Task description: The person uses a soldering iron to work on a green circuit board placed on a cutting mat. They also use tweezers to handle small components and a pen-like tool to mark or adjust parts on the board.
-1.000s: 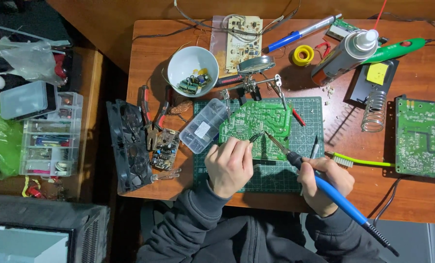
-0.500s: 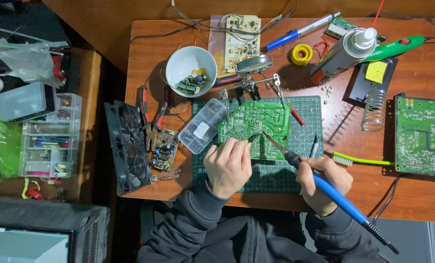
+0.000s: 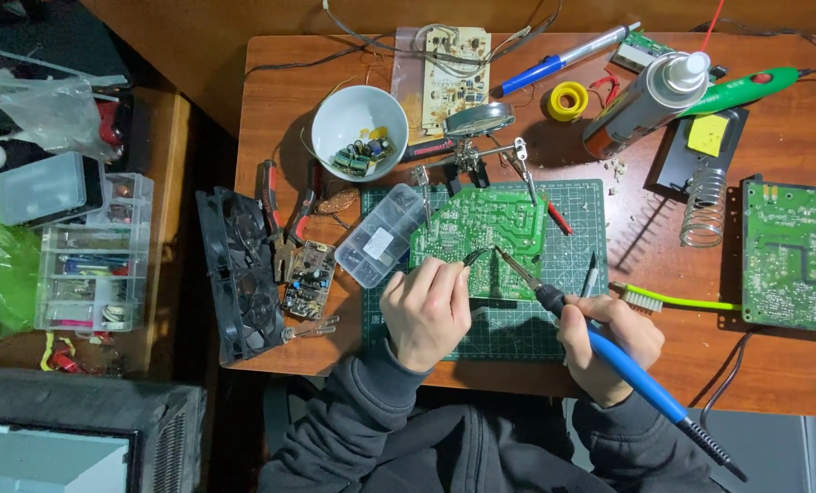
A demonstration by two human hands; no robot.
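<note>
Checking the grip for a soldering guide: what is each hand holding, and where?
Right hand holds the soldering iron by its blue handle. Left hand pinches tweezers near their back end.

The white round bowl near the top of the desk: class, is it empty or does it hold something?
Not empty. The white round bowl stands upright, with a small heap of electronic parts lying at its bottom.

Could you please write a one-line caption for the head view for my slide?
Right hand aims a blue soldering iron at a green circuit board; left hand holds tweezers.
</note>
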